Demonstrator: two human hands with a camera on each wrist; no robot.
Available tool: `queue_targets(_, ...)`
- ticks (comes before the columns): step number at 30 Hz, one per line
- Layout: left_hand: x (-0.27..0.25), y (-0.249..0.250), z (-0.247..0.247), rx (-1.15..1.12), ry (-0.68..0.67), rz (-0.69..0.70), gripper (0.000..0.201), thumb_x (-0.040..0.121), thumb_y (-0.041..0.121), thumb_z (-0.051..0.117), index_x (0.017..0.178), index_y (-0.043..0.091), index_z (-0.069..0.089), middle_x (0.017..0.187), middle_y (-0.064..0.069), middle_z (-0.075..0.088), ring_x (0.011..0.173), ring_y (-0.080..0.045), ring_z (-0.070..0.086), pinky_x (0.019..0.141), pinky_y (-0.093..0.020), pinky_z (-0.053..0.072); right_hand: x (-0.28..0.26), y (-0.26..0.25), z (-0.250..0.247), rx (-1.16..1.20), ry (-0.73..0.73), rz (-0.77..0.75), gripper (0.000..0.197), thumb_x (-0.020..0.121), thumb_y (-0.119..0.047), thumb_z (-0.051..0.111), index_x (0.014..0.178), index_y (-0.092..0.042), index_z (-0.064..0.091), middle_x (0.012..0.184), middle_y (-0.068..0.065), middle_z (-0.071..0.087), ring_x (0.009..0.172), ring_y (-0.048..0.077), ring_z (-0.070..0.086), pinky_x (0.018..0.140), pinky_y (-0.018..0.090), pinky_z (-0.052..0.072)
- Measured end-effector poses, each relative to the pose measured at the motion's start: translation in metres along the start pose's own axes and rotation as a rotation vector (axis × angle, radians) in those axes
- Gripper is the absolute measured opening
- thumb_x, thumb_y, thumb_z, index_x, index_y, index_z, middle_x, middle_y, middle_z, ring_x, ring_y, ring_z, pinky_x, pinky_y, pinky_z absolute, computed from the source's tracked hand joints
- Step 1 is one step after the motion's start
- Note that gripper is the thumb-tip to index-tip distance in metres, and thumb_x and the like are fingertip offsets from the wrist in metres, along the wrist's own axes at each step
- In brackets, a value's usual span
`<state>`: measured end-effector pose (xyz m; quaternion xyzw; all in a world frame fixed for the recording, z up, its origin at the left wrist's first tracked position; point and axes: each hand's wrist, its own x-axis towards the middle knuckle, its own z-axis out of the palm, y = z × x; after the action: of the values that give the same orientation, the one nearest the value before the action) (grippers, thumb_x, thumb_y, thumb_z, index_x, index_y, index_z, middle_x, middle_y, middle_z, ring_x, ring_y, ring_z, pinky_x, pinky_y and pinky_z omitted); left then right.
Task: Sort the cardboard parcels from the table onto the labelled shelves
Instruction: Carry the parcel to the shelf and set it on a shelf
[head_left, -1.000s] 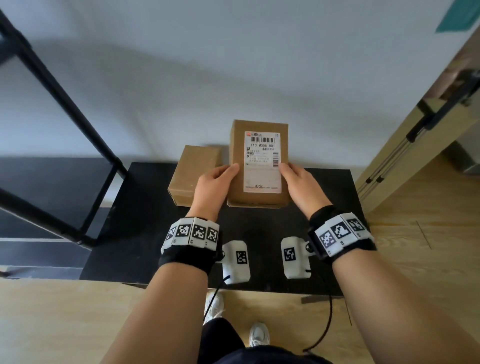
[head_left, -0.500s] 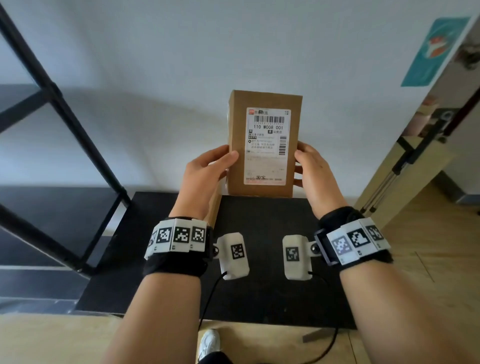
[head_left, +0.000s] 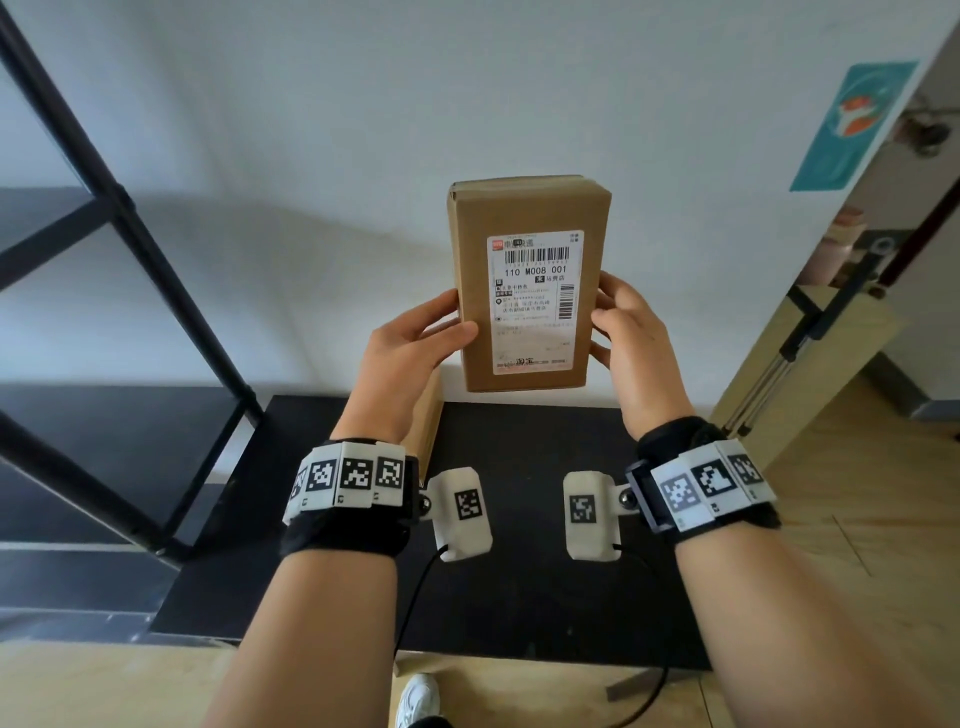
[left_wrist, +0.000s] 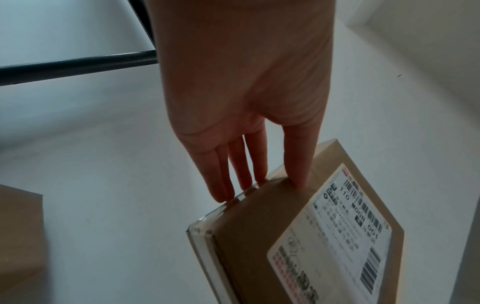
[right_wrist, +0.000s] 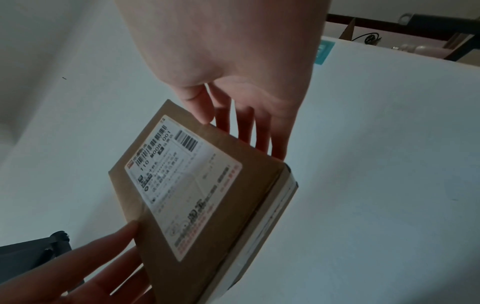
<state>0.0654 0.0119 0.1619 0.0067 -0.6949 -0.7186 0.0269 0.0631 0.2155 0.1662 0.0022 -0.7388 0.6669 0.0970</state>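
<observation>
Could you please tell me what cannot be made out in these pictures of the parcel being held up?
- Second parcel: head view, mostly hidden behind the left hand.
- Label small print: too small or blurred in all views.
- Shelf labels: none visible; frame cut off at the left edge.
- Parcel back: faces away.

Labelled parcel (head_left: 527, 291) between left hand (head_left: 402, 358), right hand (head_left: 631, 343)

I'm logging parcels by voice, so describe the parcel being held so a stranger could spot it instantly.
Above the black table, in front of the white wall, both hands hold one upright cardboard parcel. Unlike the plain parcel behind the left hand, it bears a white shipping label reading 110 M008 001.
</observation>
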Motion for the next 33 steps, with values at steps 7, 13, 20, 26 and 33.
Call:
queue_targets(7,0.001,0.003,0.000,0.007,0.001,0.016,0.043,0.090,0.016,0.069,0.133,0.021,0.066,0.120,0.007,0.075,0.114,-0.012,0.069,0.107,-0.039,0.049,0.000,-0.002,0.000,-0.007,-0.002,-0.004,0.040,0.098,-0.014,0.038,0.131,-0.031,0.054,0.125,-0.012,0.065,0.117,0.007,0.060,0.102,0.041,0.049)
queue_targets(13,0.007,0.005,0.002,0.001,0.029,-0.001,0.036,0.092,0.021,0.069,0.128,0.017,0.070,0.115,0.002,0.076,0.112,-0.017,0.070,0.104,-0.042,0.051,0.002,-0.005,0.000,-0.051,-0.011,0.007,0.039,0.102,-0.020,0.036,0.135,-0.029,0.054,0.112,-0.018,0.066,0.104,0.001,0.062,0.085,0.025,0.052)
queue_targets(20,0.006,0.008,0.005,0.056,0.065,-0.013,0.032,0.093,0.033,0.067,0.121,0.018,0.072,0.107,0.001,0.078,0.105,-0.017,0.072,0.099,-0.041,0.055,0.007,-0.002,0.002,-0.119,-0.017,0.032,0.035,0.103,-0.031,0.032,0.121,-0.027,0.062,0.104,-0.017,0.068,0.098,0.005,0.064,0.082,0.030,0.055)
queue_targets(26,0.004,0.007,0.006,0.100,0.093,-0.029,0.026,0.093,0.038,0.065,0.113,0.023,0.072,0.103,0.004,0.078,0.099,-0.014,0.072,0.094,-0.037,0.057,0.007,0.001,0.005,-0.214,-0.061,0.030,0.033,0.104,-0.033,0.030,0.092,-0.037,0.061,0.094,-0.011,0.069,0.095,0.020,0.066,0.091,0.046,0.055)
queue_targets(33,-0.007,0.005,-0.004,0.093,0.129,-0.045,0.033,0.093,0.037,0.066,0.119,0.018,0.071,0.105,0.004,0.078,0.101,-0.013,0.072,0.093,-0.035,0.057,0.002,0.003,0.015,-0.222,-0.099,0.007,0.029,0.105,-0.032,0.028,0.106,-0.033,0.058,0.099,-0.020,0.064,0.095,0.002,0.062,0.089,0.030,0.052)
